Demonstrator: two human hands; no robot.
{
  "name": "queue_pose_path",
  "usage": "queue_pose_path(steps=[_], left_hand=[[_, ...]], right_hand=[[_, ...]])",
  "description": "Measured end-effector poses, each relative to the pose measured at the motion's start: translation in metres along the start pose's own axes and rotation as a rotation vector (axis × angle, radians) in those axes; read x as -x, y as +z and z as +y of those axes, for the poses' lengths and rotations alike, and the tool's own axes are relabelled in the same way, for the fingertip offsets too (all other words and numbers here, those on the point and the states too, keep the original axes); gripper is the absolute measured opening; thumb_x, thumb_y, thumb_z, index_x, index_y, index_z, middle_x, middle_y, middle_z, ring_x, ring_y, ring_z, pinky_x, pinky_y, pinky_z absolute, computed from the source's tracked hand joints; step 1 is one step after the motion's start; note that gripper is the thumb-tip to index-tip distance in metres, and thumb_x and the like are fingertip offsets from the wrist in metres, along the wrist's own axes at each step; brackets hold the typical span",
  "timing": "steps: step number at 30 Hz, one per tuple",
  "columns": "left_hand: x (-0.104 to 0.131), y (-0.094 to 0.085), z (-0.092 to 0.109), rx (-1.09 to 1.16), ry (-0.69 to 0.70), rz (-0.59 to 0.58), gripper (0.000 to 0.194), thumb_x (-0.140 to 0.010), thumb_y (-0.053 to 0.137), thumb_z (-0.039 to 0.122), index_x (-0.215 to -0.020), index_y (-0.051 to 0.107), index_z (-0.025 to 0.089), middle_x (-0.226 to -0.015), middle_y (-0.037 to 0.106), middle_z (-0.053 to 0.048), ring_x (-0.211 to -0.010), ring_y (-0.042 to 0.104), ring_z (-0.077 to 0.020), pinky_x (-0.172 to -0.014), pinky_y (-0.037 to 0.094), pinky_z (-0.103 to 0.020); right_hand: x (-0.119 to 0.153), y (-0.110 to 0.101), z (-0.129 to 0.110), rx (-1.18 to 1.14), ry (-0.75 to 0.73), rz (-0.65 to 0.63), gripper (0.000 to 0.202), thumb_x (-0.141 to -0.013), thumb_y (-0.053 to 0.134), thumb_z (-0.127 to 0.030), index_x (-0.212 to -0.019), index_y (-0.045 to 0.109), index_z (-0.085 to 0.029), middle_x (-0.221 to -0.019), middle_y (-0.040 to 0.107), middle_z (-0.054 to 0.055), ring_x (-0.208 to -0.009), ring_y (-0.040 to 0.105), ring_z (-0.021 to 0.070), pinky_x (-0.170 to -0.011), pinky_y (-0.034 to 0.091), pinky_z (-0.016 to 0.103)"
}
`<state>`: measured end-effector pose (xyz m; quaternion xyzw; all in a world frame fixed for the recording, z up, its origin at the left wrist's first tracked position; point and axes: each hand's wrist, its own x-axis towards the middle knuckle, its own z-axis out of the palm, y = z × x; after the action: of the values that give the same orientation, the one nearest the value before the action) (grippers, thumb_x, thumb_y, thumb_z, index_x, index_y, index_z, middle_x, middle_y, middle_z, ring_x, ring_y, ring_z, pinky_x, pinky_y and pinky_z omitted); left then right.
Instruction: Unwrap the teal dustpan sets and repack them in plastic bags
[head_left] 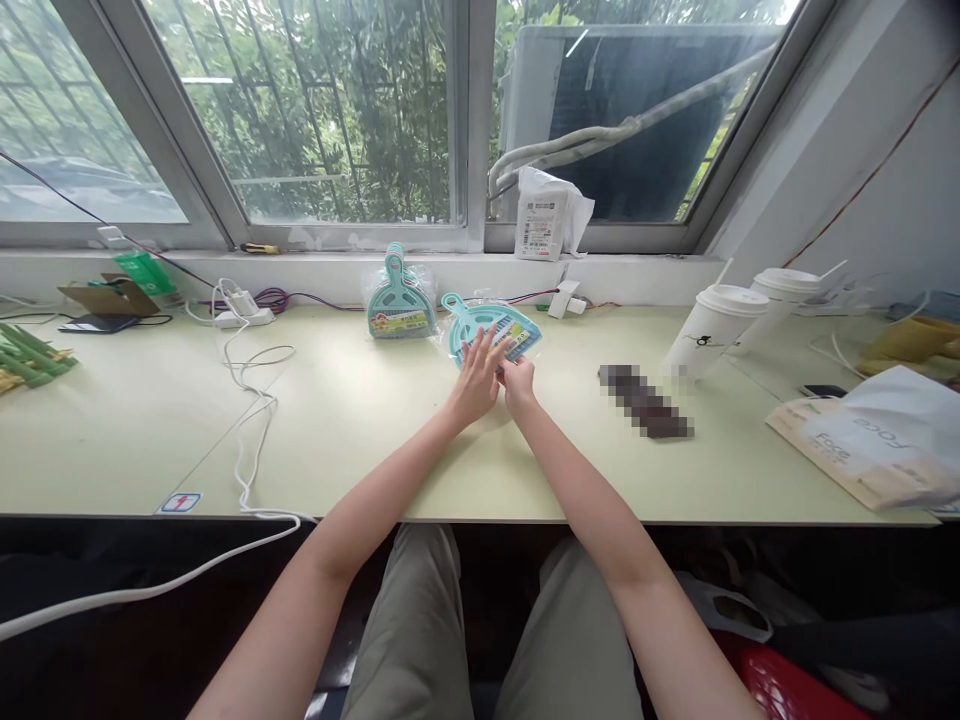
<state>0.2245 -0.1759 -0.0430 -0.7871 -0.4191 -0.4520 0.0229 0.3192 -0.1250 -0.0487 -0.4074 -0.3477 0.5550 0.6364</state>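
Two hands out in front of me, both on the teal dustpan pack (491, 332) lying flat on the bench (360, 430) at twelve o'clock. My left hand (475, 377) is spread, palm down, fingers fanned over the near edge of its plastic wrap. My right hand (517, 379) sits just beside it at three o'clock, fingers curled and pinching the pack's near corner. A second dustpan pack (399, 300) leans against the window ledge at eleven o'clock, close by but apart. Two white lidded cups (712, 325) stand at two o'clock, a paper bag (877, 440) further right, and a white cable (251, 400) trails across the bench at nine o'clock.
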Motion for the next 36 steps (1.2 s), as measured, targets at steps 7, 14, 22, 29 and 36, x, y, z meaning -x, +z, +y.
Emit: queue_pose_path(steps=[7,14,22,29,36], left_hand=[[-0.021,-0.015,-0.018,0.812,-0.718,0.582,0.065,-0.087,0.062,0.041,-0.144,0.035,0.023,-0.153,0.037,-0.013,-0.141,0.037,-0.0274,-0.114,0.034,-0.044],[-0.017,0.001,-0.021,1.387,-0.925,0.083,0.041,-0.091,0.054,0.049,-0.117,0.062,0.018,-0.123,0.065,-0.011,-0.116,0.06,-0.0262,-0.096,0.051,-0.041],[-0.014,-0.001,-0.035,1.1,-0.728,0.165,0.054,-0.072,0.073,0.034,-0.122,0.053,0.024,-0.121,0.064,-0.005,-0.108,0.062,-0.0206,-0.088,0.051,-0.031],[-0.009,-0.006,-0.044,0.941,-0.781,0.123,0.056,-0.07,0.069,0.033,-0.121,0.048,0.022,-0.118,0.063,-0.007,-0.103,0.061,-0.0217,-0.073,0.053,-0.029],[-0.007,-0.006,-0.045,0.928,-0.757,0.072,0.06,-0.072,0.07,0.039,-0.124,0.044,0.024,-0.126,0.059,-0.008,-0.107,0.061,-0.023,-0.075,0.054,-0.031]], right_hand=[[-0.004,0.001,-0.006,-0.173,0.059,-0.075,0.016,-0.074,0.07,-0.009,-0.086,0.063,-0.015,-0.084,0.073,0.002,-0.072,0.07,0.0143,-0.072,0.062,0.031],[-0.01,-0.001,-0.007,-0.25,0.034,-0.067,0.015,-0.074,0.068,-0.007,-0.085,0.063,-0.016,-0.078,0.073,0.001,-0.07,0.07,0.0146,-0.078,0.062,0.034],[-0.005,0.001,-0.007,-0.295,0.072,-0.059,0.018,-0.078,0.063,-0.006,-0.093,0.062,-0.017,-0.079,0.073,0.0,-0.074,0.072,0.0149,-0.083,0.061,0.034],[-0.008,-0.003,-0.008,-0.233,0.165,-0.136,0.01,-0.084,0.059,-0.009,-0.089,0.062,-0.018,-0.08,0.074,0.0,-0.069,0.07,0.0131,-0.078,0.061,0.03],[-0.019,-0.015,-0.007,-0.159,0.15,-0.315,0.018,-0.077,0.065,-0.005,-0.089,0.061,-0.018,-0.086,0.075,0.001,-0.076,0.072,0.0142,-0.08,0.061,0.029]])
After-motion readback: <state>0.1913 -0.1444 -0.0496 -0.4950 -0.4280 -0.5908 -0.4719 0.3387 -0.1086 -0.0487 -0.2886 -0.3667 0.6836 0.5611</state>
